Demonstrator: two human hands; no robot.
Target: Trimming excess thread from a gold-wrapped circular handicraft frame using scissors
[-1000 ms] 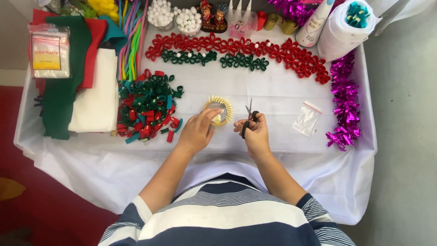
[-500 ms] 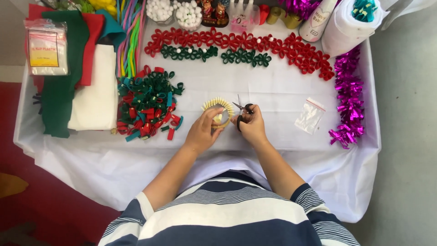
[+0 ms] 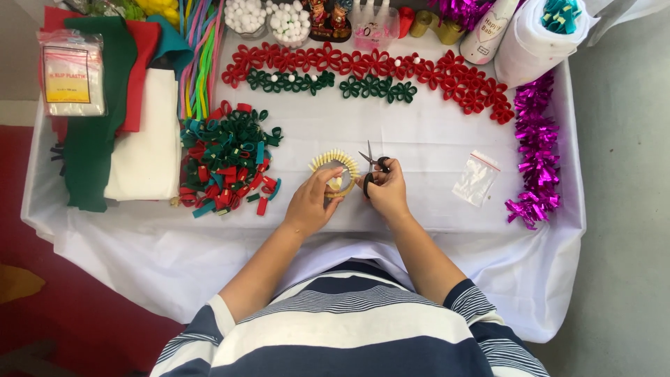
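My left hand pinches a small ring of cream-yellow looped strips at the middle of the white-covered table. My right hand grips a pair of small black-handled scissors, blades pointing away from me, right beside the ring. The two hands almost touch at the fingertips. What lies inside the ring is hidden by my left fingers.
A heap of red, green and teal felt loops lies to the left. Red and green looped garlands run along the back. Folded felt sheets, a clear plastic bag, magenta tinsel, pompom bowls and a white roll ring the table.
The view has shifted slightly. Both hands stay at the ring, drawn a little closer together, with the scissors still in the right hand.
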